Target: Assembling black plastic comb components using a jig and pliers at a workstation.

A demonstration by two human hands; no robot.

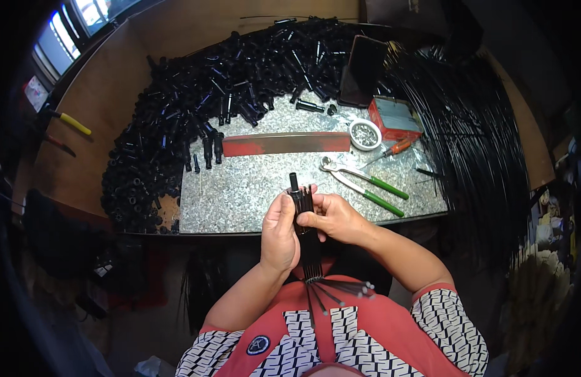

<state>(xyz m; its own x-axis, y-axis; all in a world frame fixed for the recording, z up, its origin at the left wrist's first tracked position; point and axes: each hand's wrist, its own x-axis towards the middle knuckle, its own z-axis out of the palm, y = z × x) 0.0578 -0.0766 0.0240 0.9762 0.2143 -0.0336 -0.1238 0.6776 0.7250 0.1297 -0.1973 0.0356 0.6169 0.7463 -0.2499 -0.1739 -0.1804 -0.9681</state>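
Both my hands meet over the near edge of the work surface, in front of my chest. My left hand (279, 234) is closed on a black tubular part (294, 181), whose upper end sticks up past the thumb. Against it, my right hand (336, 218) grips a bundle of thin black rods (311, 257). The rods run down between the hands toward my shirt, where their lower ends fan out with blurred pale tips. The fingers hide where rods and tube meet, so I cannot tell whether they are joined.
A speckled stone slab (240, 195) carries green-handled pincers (366, 187), a red-sided flat bar (284, 144), a white bowl (365, 146) of small metal pieces, an orange-handled screwdriver (397, 147) and a red box (396, 118). Black tubular parts (196, 94) heap behind; long black rods (472, 125) lie right.
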